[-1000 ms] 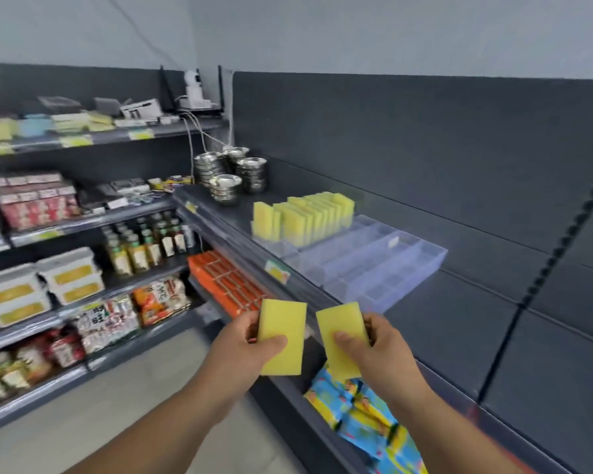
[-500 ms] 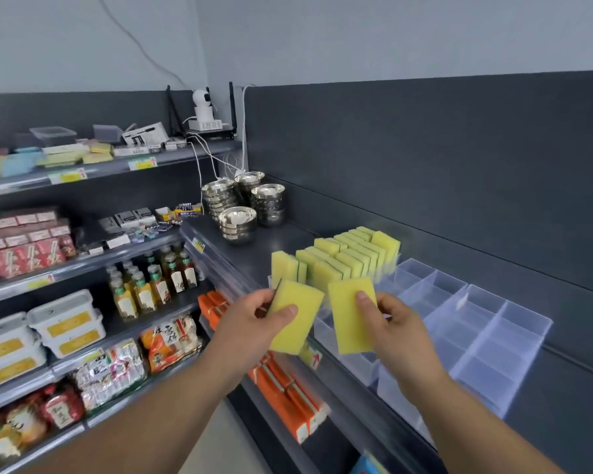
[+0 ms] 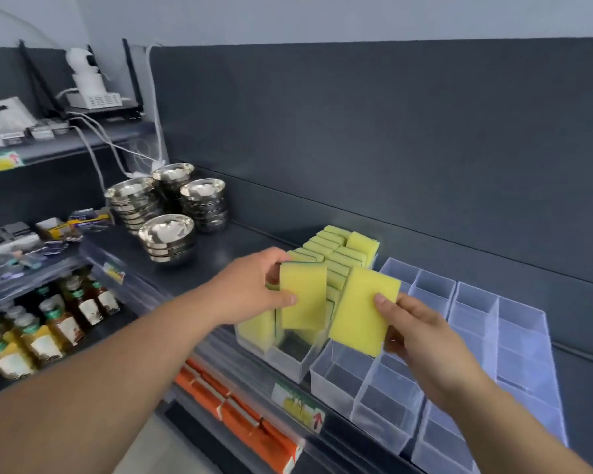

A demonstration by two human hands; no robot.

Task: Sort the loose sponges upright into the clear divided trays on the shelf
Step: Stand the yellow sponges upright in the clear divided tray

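Two sponges are in hand. The left hand point(image 3: 254, 289) pinches the left sponge point(image 3: 303, 295), long axis upright, right above the open front cell point(image 3: 293, 350) of the part-filled tray and just ahead of the stocked upright row point(image 3: 336, 258). I'd drop this one first. The right sponge point(image 3: 363, 309) is pinched by the right hand point(image 3: 421, 340), tilted top-right over the empty tray point(image 3: 384, 419)'s front-left cell, and needs squaring. Shelf tag point(image 3: 300, 403): red arrow, text unreadable.

Left hand point(image 3: 250, 289) and right hand point(image 3: 421, 340) each pinch a yellow sponge point(image 3: 303, 295) above clear trays point(image 3: 476, 336)
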